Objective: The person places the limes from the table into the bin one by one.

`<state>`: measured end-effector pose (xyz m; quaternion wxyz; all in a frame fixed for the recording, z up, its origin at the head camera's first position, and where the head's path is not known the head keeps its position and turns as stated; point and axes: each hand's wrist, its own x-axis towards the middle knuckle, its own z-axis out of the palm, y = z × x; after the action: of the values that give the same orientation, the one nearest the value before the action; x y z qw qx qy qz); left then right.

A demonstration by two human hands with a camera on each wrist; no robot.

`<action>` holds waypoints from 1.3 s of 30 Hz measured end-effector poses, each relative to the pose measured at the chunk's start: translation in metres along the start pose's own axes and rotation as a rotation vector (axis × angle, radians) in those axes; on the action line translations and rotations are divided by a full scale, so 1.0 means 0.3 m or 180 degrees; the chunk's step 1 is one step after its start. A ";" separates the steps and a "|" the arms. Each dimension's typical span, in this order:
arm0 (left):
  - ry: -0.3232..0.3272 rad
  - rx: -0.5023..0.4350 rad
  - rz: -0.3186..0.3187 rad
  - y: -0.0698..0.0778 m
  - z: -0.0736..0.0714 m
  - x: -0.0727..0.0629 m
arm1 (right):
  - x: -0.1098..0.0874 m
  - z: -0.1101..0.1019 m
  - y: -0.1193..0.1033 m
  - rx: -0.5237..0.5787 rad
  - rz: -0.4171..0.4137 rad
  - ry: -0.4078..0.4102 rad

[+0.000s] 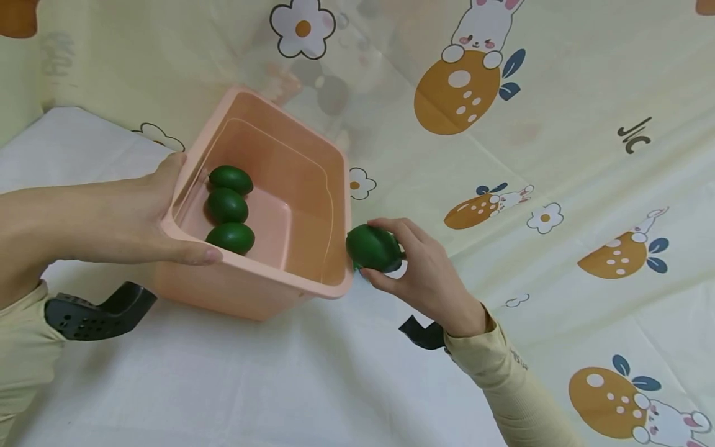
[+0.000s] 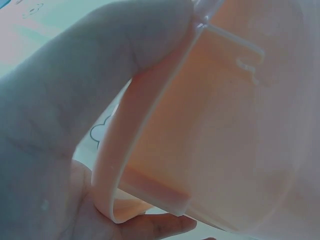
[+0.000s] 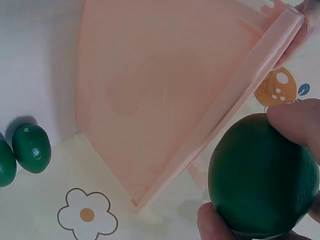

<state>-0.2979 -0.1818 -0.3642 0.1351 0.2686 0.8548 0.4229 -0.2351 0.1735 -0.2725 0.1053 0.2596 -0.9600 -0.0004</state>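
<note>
The bin (image 1: pixel 290 164) looks smooth plastic, the green fruits (image 3: pixel 31 148) glossy.

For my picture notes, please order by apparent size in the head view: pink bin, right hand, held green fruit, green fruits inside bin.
1. Pink bin
2. Right hand
3. Held green fruit
4. Green fruits inside bin: these three look alike, unranked

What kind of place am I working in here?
Probably an improvised indoor work area, though the room itself is out of view. Signs: a rabbit-print sheet, a plain white cloth next to it, and a pink bin holding three green egg-shaped objects.
</note>
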 end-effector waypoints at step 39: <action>-0.0022 -0.0020 -0.0013 0.001 -0.006 0.009 | 0.027 -0.024 -0.014 0.0047 -0.0171 0.0124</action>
<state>-0.3007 -0.1812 -0.3628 0.1398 0.2680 0.8536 0.4244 -0.2385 0.1663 -0.2639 0.1220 0.2861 -0.9504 0.0088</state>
